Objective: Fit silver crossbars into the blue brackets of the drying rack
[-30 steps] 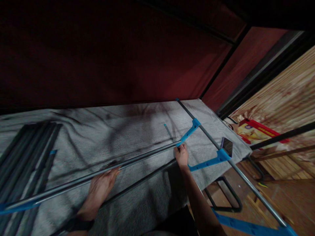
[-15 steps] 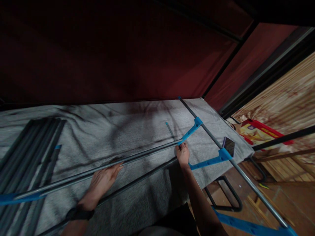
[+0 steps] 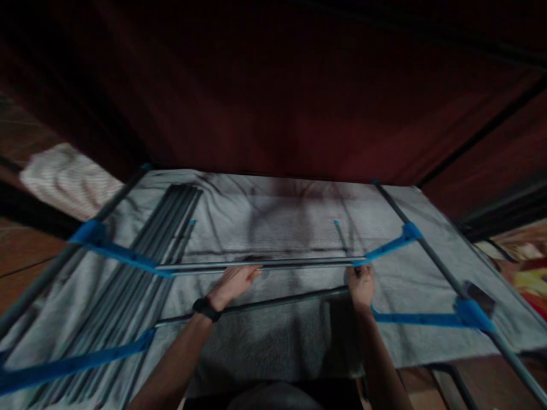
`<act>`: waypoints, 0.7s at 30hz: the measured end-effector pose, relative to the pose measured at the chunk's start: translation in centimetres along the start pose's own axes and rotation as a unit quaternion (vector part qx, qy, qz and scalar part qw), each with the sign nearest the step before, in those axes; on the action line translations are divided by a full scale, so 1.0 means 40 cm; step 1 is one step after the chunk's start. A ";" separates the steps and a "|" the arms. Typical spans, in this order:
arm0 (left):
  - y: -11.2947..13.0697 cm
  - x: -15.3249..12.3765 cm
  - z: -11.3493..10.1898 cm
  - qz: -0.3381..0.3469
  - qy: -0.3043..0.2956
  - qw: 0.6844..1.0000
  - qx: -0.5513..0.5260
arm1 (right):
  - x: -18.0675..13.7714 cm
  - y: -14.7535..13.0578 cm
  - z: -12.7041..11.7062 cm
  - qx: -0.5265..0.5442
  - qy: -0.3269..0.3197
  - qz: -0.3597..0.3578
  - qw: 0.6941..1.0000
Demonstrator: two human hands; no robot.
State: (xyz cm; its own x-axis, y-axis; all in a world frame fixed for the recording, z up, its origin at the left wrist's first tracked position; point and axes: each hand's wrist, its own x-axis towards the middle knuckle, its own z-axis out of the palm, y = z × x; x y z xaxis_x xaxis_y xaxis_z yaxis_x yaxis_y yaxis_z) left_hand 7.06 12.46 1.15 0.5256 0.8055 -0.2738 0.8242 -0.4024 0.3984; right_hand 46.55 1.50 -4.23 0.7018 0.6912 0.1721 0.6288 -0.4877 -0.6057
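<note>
Two thin metal tubes (image 3: 299, 263) run side by side across the middle, between a blue plastic bracket (image 3: 128, 255) on the left and another blue bracket (image 3: 387, 249) on the right. My left hand (image 3: 237, 282), with a dark band on the wrist, is closed around the tubes from below, its fingers partly hidden. At the right end of the tubes, my right hand (image 3: 362, 285) pinches the inner tip of the right bracket. A lower tube (image 3: 290, 299) spans nearer to me, from a lower left bracket (image 3: 77, 363) toward the right hand. A lower right bracket (image 3: 421, 319) sits beyond that hand.
Several grey tubes (image 3: 141, 273) lie in a row on the grey cloth (image 3: 273, 216). Long side poles (image 3: 440, 265) carry the brackets. A phone (image 3: 478, 297) rests at the right. Dark red fabric (image 3: 273, 114) stands behind.
The camera view has turned left, so the left pole and its brackets now show. Both hands keep about the same places on the tubes and bracket.
</note>
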 end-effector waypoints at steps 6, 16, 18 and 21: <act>0.021 -0.019 0.007 0.028 0.054 0.998 0.003 | 0.024 0.076 0.023 -0.046 0.000 -0.008 0.999; 0.010 -0.072 0.042 0.013 0.130 0.991 0.031 | 0.031 0.107 0.017 -0.089 -0.033 0.010 0.995; 0.008 -0.071 0.037 0.025 0.123 0.992 0.030 | 0.032 0.108 0.015 -0.093 -0.037 0.022 0.995; 0.006 -0.068 0.031 0.037 0.117 0.992 0.029 | 0.035 0.114 0.015 -0.092 -0.041 0.018 0.995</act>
State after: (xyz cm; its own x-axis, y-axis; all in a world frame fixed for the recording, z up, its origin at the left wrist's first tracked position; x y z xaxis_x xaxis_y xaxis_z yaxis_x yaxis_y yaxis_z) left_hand 6.07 9.65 0.92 0.5270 0.8493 -0.0316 0.7996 -0.4829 0.3570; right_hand 50.22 0.57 -7.22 0.7000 0.7092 0.0837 0.6596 -0.5973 -0.4563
